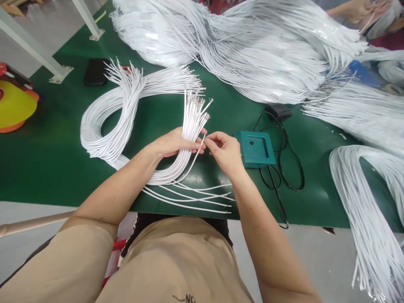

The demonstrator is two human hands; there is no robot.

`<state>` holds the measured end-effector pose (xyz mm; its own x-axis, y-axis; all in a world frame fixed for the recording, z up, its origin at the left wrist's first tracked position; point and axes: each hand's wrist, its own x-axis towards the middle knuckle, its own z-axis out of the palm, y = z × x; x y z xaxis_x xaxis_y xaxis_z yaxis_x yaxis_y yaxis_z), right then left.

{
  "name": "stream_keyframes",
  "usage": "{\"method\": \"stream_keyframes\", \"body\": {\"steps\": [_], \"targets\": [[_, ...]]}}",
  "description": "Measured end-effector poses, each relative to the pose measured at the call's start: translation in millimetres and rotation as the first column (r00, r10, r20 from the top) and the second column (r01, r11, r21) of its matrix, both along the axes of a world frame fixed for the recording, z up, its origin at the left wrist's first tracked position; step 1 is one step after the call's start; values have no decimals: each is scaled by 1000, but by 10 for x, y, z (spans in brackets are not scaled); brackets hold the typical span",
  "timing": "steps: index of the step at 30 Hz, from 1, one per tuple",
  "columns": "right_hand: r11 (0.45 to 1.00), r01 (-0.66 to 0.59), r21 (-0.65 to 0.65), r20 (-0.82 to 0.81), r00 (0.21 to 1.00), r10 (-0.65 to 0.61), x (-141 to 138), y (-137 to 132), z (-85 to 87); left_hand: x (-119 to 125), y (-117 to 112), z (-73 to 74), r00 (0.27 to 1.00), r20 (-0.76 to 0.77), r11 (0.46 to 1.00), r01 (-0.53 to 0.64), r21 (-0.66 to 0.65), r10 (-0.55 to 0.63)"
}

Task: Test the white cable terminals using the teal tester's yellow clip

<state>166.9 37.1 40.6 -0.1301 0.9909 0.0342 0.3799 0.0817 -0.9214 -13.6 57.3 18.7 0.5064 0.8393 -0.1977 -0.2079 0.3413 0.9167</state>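
Observation:
My left hand is closed around a bundle of white wires, whose stripped ends point up and away from me. Between the thumb and fingertips of my right hand is the tip of a single white wire, beside that bundle. Several loose wires fan out to the right below my hands, near the table edge. Just right of my right hand sits a small teal device with a recessed top.
Large piles of white wires cover the back of the green table. Another bundle hangs over the right front edge. Black cables trail by the device. A black phone-like object lies at left. A co-worker's hands show top right.

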Motion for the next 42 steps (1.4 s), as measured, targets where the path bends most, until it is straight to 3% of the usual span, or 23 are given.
{"method": "stream_keyframes", "body": {"steps": [4,9,11,13,15,18,21,23,27,40,42], "targets": [[992,0,126,92,996,-12,32,-15,49,10,-10,9,1000,-3,1000,-4,18,5],[997,67,-38,-97,993,-71,33,8,31,30,-36,54,998,-60,999,-34,36,36],[998,41,-46,-39,998,-43,22,18,15,40,-44,64,995,-85,998,-43,46,47],[999,-16,40,142,990,10,23,23,4,51,-48,63,992,-108,998,-53,45,57],[978,-69,195,362,932,-6,50,32,-2,62,-47,54,988,-138,997,-66,38,71],[911,-192,365,648,755,-101,143,77,-13,77,-40,34,979,-176,994,-99,47,106],[897,-335,289,824,564,-55,249,170,-33,82,-25,11,966,-226,992,-114,59,125],[906,-378,192,865,501,25,294,233,-46,80,-11,-12,955,-270,992,-107,70,122],[917,-371,145,872,486,58,315,288,-53,88,23,-66,940,-309,989,-125,80,144],[912,-372,171,879,476,29,318,307,-60,171,83,-175,868,-466,983,-120,135,170],[914,-339,222,867,498,-26,336,264,-73,170,77,-158,874,-461,986,-109,126,155]]}}
